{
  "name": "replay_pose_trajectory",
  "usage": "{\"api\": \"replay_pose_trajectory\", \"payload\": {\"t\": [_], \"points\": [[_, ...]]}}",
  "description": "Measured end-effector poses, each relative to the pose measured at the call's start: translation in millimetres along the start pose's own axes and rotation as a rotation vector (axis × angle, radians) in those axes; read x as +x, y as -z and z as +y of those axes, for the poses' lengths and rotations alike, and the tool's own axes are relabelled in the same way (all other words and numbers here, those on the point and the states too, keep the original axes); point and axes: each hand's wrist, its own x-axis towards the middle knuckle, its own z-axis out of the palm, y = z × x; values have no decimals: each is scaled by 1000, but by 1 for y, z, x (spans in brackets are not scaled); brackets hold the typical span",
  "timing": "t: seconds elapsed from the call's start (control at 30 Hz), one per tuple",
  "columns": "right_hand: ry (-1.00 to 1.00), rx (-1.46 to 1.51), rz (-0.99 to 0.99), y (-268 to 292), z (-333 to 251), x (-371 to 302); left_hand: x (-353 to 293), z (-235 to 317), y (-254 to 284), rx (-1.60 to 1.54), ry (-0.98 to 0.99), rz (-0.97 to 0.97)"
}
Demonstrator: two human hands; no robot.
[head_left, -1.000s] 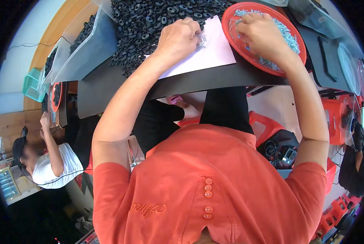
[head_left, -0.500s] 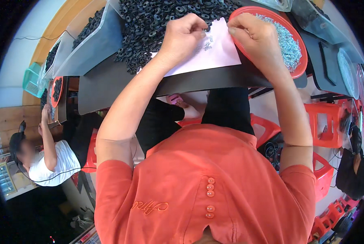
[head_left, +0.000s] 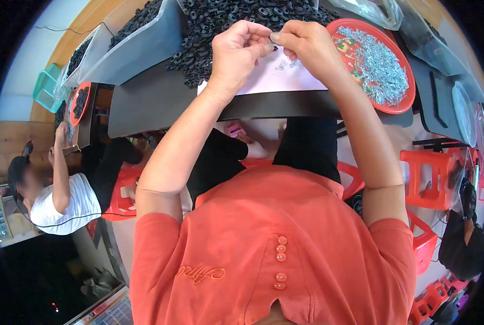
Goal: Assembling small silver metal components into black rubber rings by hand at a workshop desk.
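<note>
My left hand [head_left: 235, 57] is closed in a pinch, with a small black plastic part [head_left: 275, 47] showing at its fingertips. My right hand [head_left: 309, 49] meets it there, thumb and fingers pressed together; whatever it holds is too small and covered to name. Both hands hover over a sheet of white paper [head_left: 301, 82] on which a few small silver pieces [head_left: 281, 65] lie. Beyond and left of the paper spreads a heap of black plastic parts [head_left: 196, 57]. Right of my right hand stands a red plate [head_left: 408, 97] holding many small silver metal pieces [head_left: 383, 67].
A translucent bin [head_left: 139, 57] of black parts stands at the left on the dark table [head_left: 144, 103]; another bin [head_left: 437, 49] is at the far right. A co-worker [head_left: 63, 197] sits at left near a smaller red dish [head_left: 74, 116]. Red stools [head_left: 426, 184] stand at right.
My right hand has moved left from the red plate's edge to the fingertips of my left hand. The whole view has shifted slightly, showing more of the plate.
</note>
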Motion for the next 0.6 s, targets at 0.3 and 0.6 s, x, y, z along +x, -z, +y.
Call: {"api": "replay_pose_trajectory", "payload": {"t": [0.3,0.6], "points": [[-37,140,-168,-11,1,11,-6,-14,6,79,-136,56],[28,164,-118,-18,4,8,-3,-24,8,35,-105,35]]}}
